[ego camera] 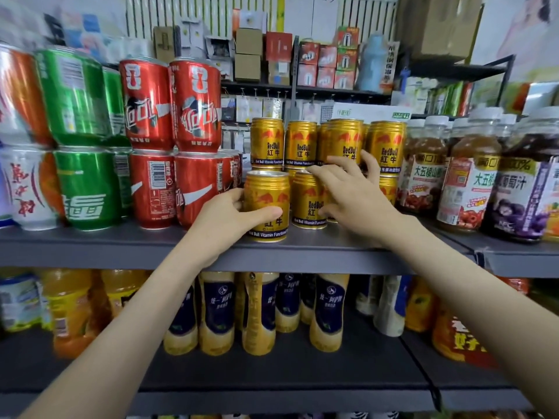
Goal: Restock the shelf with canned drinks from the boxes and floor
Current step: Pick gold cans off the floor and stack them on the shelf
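Note:
On the grey shelf (121, 246) stand gold Red Bull cans in two tiers. My left hand (223, 217) grips the front-left gold can (267, 195), thumb across its front; the can stands upright at the shelf's front edge. A second front gold can (307, 204) stands just to its right. My right hand (348, 192) reaches over that can with fingers spread, touching the gold cans behind; whether it grips one is hidden. The upper tier of gold cans (302, 143) stands behind both hands.
Red cola cans (169, 146), green cans (84, 140) and orange-white cans (21, 140) are stacked two high on the left. Juice bottles (469, 170) stand on the right. The lower shelf (272, 373) holds yellow bottles (260, 309). Boxes fill the racks behind.

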Tool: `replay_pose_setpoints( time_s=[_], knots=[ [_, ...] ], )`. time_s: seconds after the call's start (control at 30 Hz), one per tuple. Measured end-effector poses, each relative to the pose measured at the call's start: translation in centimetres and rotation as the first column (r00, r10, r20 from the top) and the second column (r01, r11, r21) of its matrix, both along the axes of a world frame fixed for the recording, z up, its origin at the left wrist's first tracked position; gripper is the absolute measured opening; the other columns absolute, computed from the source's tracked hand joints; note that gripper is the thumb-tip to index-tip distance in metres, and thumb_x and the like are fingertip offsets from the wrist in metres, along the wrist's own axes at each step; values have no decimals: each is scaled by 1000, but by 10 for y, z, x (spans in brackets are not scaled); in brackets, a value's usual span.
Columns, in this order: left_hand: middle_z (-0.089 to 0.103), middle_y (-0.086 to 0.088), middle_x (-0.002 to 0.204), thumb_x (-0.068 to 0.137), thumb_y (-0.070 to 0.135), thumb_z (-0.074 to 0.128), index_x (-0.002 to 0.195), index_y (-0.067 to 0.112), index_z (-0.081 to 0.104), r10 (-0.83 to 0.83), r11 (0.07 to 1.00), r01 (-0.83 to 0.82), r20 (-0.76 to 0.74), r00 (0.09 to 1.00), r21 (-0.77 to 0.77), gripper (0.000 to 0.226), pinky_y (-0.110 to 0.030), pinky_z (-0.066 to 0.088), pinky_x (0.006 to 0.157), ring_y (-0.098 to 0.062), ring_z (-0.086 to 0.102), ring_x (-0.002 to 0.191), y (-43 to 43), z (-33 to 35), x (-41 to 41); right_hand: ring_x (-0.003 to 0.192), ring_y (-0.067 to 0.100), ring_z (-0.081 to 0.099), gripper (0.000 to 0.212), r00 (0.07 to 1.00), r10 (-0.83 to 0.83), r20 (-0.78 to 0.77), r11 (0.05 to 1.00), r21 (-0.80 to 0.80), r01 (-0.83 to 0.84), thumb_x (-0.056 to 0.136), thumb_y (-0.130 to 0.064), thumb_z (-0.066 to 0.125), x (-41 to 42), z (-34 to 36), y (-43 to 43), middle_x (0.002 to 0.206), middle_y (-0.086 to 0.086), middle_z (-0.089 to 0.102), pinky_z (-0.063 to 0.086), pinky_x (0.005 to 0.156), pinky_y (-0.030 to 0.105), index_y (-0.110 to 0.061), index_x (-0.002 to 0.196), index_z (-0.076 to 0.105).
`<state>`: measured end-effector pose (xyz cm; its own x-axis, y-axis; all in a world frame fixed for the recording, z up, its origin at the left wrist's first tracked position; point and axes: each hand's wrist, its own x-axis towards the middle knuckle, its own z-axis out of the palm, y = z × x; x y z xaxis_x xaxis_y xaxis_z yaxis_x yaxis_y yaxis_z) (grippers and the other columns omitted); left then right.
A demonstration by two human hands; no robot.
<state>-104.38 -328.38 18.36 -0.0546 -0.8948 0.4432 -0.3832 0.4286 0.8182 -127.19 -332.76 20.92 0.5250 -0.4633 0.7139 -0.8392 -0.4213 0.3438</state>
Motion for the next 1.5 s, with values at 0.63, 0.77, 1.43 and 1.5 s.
replay_pose_setpoints(
  time_s=[0.63,0.77,1.43,1.5],
  knots=[
    [64,14,113,60,60,73,121,29,56,77,997,-76,12,997,-33,70,-23,48,88,-1,60,103,-2,-3,0,98,29,60,76,951,-226,-210,952,-252,171,48,-43,88,32,7,-30,91,8,68,9,106,52,-2,108,64],
    [63,13,114,67,53,75,120,29,54,83,996,-82,18,996,-36,61,-19,46,84,0,58,103,0,-3,0,110,32,56,68,984,-135,-114,953,-287,98,62,-30,83,29,1,-28,107,10,67,6,107,50,-4,121,59],
    [56,7,125,76,47,73,137,24,39,29,999,-23,336,941,-23,74,-21,46,88,-5,58,103,2,3,0,93,-2,55,41,671,270,691,807,218,-549,84,-37,68,53,35,25,106,-15,57,49,75,14,-27,120,54],
    [55,5,130,79,50,69,139,21,39,89,996,-76,383,919,-48,73,-21,44,86,-7,57,104,1,7,-4,89,-2,54,44,662,262,702,853,153,-499,85,-38,66,49,53,23,101,-15,55,46,71,11,-24,123,52]
  ],
)
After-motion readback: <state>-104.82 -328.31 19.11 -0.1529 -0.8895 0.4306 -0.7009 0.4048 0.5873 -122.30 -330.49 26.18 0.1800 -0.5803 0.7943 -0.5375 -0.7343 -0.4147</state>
